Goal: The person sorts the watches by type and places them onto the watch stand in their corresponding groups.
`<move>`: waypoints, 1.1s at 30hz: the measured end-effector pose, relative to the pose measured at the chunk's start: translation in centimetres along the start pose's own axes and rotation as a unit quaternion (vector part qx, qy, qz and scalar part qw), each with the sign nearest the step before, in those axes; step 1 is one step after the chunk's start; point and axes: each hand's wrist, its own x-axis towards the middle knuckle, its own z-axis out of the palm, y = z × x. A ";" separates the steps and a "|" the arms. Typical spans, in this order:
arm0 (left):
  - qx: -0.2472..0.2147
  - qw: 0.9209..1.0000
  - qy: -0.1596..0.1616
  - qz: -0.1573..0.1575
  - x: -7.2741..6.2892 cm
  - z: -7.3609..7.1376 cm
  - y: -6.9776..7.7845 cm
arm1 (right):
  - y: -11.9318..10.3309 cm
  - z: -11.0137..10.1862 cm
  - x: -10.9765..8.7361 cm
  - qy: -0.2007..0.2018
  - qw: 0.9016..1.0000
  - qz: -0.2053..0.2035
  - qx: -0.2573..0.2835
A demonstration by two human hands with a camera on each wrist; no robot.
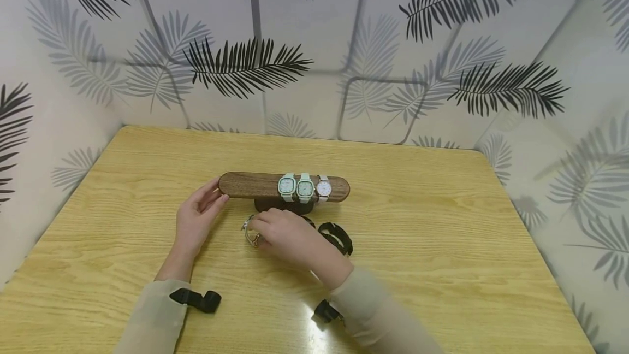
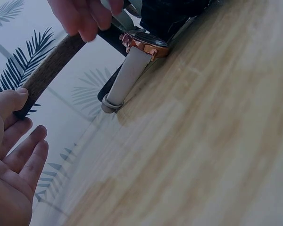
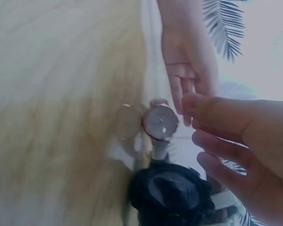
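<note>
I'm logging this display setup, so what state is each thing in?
Stand, upright, bar partly filled
Left hand, fingers pinching the bar's end
Mint watches, both strapped round the bar
White watch, strapped round the bar
Right hand, fingers apart, near the rose-gold watch
Rose-gold watch, off the stand
Black watch, off the stand
Dark item, mostly hidden, can't tell

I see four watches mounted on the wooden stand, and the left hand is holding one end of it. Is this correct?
Not four: the head view shows three watches on the wooden stand. The left hand does hold one end.
</note>
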 end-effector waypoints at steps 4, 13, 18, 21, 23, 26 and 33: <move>0.001 1.000 0.003 -0.001 0.0 0.0 0.0 | -0.4 0.6 0.3 -0.014 0.999 0.010 -0.044; 0.008 1.000 0.004 0.007 0.2 -0.1 -0.3 | -0.4 1.5 0.6 -0.048 0.996 0.054 -0.055; 0.008 1.000 0.005 0.008 0.2 -0.1 -0.4 | -0.5 1.9 0.9 -0.068 0.994 0.060 -0.067; 0.010 1.000 0.006 0.008 0.2 0.0 -0.5 | -0.5 2.1 1.0 -0.075 0.993 0.057 -0.073; 0.010 1.000 0.007 0.010 0.2 0.0 -0.6 | -0.5 2.2 1.0 -0.075 0.993 0.054 -0.073; 0.002 1.000 0.005 0.017 0.2 0.0 -0.8 | -0.4 2.2 1.0 -0.067 0.994 0.046 -0.076; 0.013 1.000 0.003 0.005 0.0 0.0 0.5 | -0.2 1.3 0.7 -0.036 0.997 0.043 -0.052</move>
